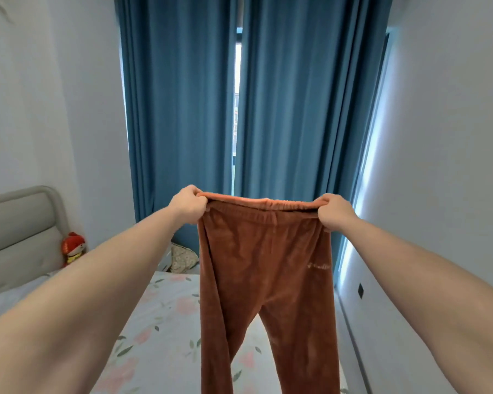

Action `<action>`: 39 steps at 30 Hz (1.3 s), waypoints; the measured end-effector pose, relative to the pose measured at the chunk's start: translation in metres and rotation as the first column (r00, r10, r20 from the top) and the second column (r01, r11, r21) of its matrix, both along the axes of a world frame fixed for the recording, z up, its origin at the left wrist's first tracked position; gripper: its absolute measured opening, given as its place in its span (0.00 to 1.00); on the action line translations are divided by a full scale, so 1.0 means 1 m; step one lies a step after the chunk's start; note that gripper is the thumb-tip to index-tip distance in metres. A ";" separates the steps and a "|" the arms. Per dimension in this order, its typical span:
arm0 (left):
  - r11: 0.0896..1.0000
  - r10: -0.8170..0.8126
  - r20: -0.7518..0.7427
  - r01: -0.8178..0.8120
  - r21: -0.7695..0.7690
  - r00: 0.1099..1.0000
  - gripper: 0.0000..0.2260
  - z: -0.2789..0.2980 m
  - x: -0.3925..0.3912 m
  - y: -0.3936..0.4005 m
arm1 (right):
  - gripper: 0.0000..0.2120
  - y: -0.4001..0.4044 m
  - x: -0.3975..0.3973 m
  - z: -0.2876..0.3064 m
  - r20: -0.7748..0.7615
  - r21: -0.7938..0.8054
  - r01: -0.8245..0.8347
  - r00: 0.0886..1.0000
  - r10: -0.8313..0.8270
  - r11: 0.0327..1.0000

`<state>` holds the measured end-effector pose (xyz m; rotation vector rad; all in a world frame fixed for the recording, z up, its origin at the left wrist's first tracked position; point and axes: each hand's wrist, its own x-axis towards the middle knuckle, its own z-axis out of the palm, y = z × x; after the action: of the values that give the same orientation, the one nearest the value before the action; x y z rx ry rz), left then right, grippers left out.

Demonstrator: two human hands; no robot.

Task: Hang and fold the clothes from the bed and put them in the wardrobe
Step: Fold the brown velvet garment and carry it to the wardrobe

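A pair of rust-brown velvety trousers (265, 268) hangs in the air in front of me, held up by the waistband with both legs dropping out of the bottom of the view. My left hand (189, 204) grips the left end of the elastic waistband. My right hand (335, 211) grips the right end. Both arms are stretched forward. The bed (165, 322), with a floral sheet, lies below the trousers. The wardrobe is not in view.
Blue curtains (182, 109) hang straight ahead with a narrow gap of window between them. A grey padded headboard (20, 231) and a red soft toy (74, 248) are at the left. A patterned pillow (182, 258) lies at the bed's far end. A white wall (439, 166) runs along the right.
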<state>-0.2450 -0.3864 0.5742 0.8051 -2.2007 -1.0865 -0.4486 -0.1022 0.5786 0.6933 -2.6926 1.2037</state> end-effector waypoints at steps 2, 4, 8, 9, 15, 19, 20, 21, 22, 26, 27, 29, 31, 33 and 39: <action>0.995 0.031 -0.090 -0.038 -0.087 0.996 0.08 0.027 -0.001 -0.010 | 0.19 -0.009 -0.004 0.026 -0.110 -0.046 -0.035 0.994 0.029 0.998; 0.986 0.057 -0.161 -0.081 -0.148 0.985 0.07 0.046 0.002 -0.014 | 0.20 -0.013 -0.003 0.047 -0.181 -0.085 -0.062 0.982 0.046 0.994; 0.982 0.053 -0.216 -0.090 -0.165 0.975 0.05 0.053 0.017 -0.014 | 0.20 -0.011 0.011 0.058 -0.244 -0.099 -0.118 0.965 0.091 0.988; 0.986 0.042 -0.216 -0.075 -0.147 0.976 0.05 0.047 0.022 -0.013 | 0.20 -0.009 0.015 0.054 -0.243 -0.092 -0.135 0.964 0.109 0.987; 0.998 0.027 -0.086 -0.031 -0.047 0.996 0.04 -0.059 0.070 0.008 | 0.10 0.014 0.045 -0.048 -0.164 0.078 -0.158 0.972 0.169 0.984; 0.998 -0.010 0.123 0.003 0.058 0.992 0.04 -0.188 0.114 0.045 | 0.08 0.045 0.073 -0.183 -0.064 0.331 -0.192 0.972 0.225 0.924; 0.996 -0.023 0.184 0.007 0.085 0.983 0.05 -0.222 0.127 0.057 | 0.09 0.055 0.083 -0.221 -0.001 0.391 -0.230 0.968 0.250 0.891; 0.994 -0.033 0.242 0.006 0.111 0.970 0.04 -0.256 0.140 0.069 | 0.10 0.065 0.093 -0.258 0.062 0.439 -0.266 0.962 0.267 0.858; 0.990 -0.045 0.296 0.004 0.139 0.954 0.04 -0.290 0.153 0.080 | 0.10 0.074 0.105 -0.293 0.124 0.483 -0.294 0.955 0.268 0.825; 0.964 -0.107 0.484 -0.029 0.264 0.868 0.03 -0.420 0.203 0.125 | 0.10 0.110 0.154 -0.428 0.377 0.564 -0.418 0.898 0.228 0.712; 0.955 -0.122 0.522 -0.044 0.294 0.844 0.03 -0.451 0.215 0.137 | 0.10 0.119 0.168 -0.460 0.448 0.572 -0.463 0.868 0.216 0.677; 0.937 -0.139 0.584 -0.085 0.340 0.800 0.02 -0.512 0.239 0.160 | 0.06 0.138 0.196 -0.520 0.547 0.595 -0.537 0.816 0.188 0.599; 0.922 -0.174 0.638 -0.105 0.374 0.750 0.03 -0.571 0.264 0.183 | 0.06 0.159 0.222 -0.575 0.610 0.593 -0.574 0.778 0.151 0.564; 0.897 -0.209 0.672 -0.134 0.421 0.710 0.05 -0.625 0.290 0.207 | 0.06 0.176 0.245 -0.622 0.650 0.597 -0.599 0.751 0.115 0.534; 0.840 -0.176 0.676 -0.248 0.482 0.716 0.10 -0.758 0.342 0.248 | 0.09 0.221 0.302 -0.738 0.716 0.607 -0.616 0.698 -0.008 0.502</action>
<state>0.0967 -0.1388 -0.1841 1.7677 -2.4434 -1.6238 -0.1464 0.1192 -0.1593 1.0920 -3.8955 -0.0210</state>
